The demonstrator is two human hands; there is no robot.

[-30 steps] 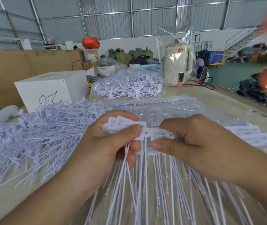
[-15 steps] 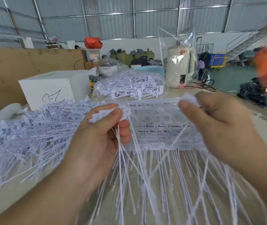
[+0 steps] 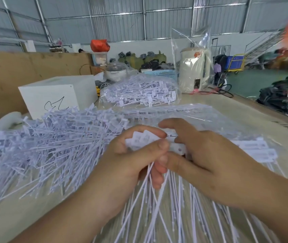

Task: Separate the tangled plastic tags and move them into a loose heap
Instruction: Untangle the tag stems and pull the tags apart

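Both hands meet over the table's point(image 3: 245, 109) near edge: left hand point(image 3: 131, 160) grips a bunch of tags point(image 3: 145, 141), right hand point(image 3: 208, 160) pinches one tag head point(image 3: 178, 149).

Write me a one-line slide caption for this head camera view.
Left hand grips a bundle of white plastic tags while right hand pinches one, beside the loose heap.

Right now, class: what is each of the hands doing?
Left hand: closed, gripping a bunch of tags.
Right hand: closed, pinching a tag head.
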